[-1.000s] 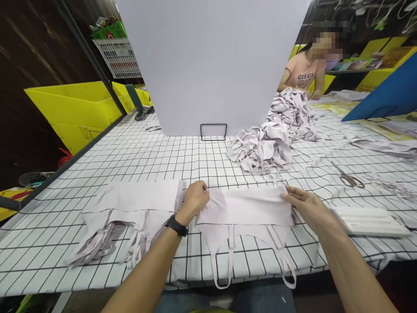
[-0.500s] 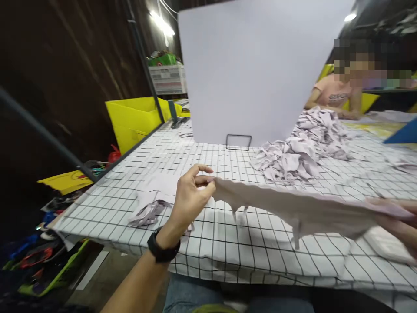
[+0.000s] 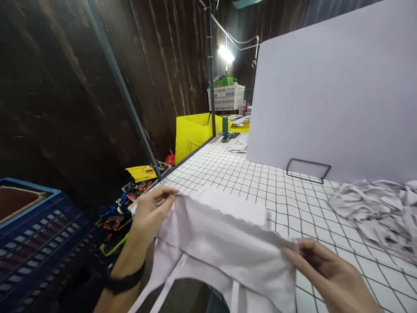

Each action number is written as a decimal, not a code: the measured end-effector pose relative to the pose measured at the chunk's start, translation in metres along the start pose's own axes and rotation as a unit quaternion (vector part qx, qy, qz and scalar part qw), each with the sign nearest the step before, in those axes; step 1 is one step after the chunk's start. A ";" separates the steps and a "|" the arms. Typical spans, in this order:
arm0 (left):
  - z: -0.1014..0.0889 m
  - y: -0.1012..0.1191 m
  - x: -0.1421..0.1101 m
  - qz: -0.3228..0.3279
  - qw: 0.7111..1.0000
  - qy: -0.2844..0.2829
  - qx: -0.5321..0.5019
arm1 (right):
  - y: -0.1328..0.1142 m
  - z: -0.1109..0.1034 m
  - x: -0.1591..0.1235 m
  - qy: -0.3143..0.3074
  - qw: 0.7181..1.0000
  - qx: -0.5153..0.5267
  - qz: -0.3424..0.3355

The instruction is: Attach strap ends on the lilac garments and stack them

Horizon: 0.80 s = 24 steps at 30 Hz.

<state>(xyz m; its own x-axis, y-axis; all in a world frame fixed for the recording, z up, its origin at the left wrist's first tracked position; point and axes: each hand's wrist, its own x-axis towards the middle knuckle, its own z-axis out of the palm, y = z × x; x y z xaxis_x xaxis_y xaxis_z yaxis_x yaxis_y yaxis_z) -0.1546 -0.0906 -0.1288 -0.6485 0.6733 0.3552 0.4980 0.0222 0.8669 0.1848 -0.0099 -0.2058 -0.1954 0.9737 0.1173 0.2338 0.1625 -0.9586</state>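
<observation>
A pale lilac strappy top (image 3: 224,237) is stretched between my hands above the table's near edge. Its wavy hem is uppermost and its thin straps hang down. My left hand (image 3: 150,217), with a black band on the wrist, pinches the left end of the hem. At the other end, my right hand (image 3: 329,271) grips the hem between thumb and fingers. Behind the top, a flat stack of pale cloth (image 3: 237,204) lies on the table, partly covered by it.
A black-checked white cloth covers the table (image 3: 276,187). A large white board (image 3: 332,100) stands upright on it, with a heap of lilac garments (image 3: 381,213) at right. Left of the table are a blue crate (image 3: 42,243), a metal pole (image 3: 130,104) and a yellow bin (image 3: 192,134).
The view has swung left, bringing the blue crate in and taking the co-worker out. My hands have come closer together, and the top now hangs spread open with its straps showing.
</observation>
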 end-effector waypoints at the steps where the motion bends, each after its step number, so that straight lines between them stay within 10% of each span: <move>1: 0.012 -0.013 0.020 -0.001 0.999 -0.029 0.032 | -0.002 0.015 0.015 -0.016 0.999 0.021 0.021; 6: 0.081 -0.069 0.090 -0.030 0.986 -0.103 0.126 | 0.015 0.059 0.074 -0.015 0.996 -0.049 0.068; 13: 0.134 -0.096 0.112 -0.010 0.969 -0.141 0.201 | 0.039 0.055 0.109 0.035 0.983 -0.173 0.043; 24: 0.128 -0.065 0.097 0.101 0.950 -0.147 0.255 | 0.033 0.051 0.094 0.079 0.980 -0.184 -0.002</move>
<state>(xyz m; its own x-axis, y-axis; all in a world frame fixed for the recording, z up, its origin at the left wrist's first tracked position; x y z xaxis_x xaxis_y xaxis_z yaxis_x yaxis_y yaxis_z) -0.1766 0.0677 -0.1955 -0.3582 0.8779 0.3177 0.8582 0.1756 0.4823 0.1256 0.0788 -0.2395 -0.0548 0.9808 0.1871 0.5665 0.1848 -0.8031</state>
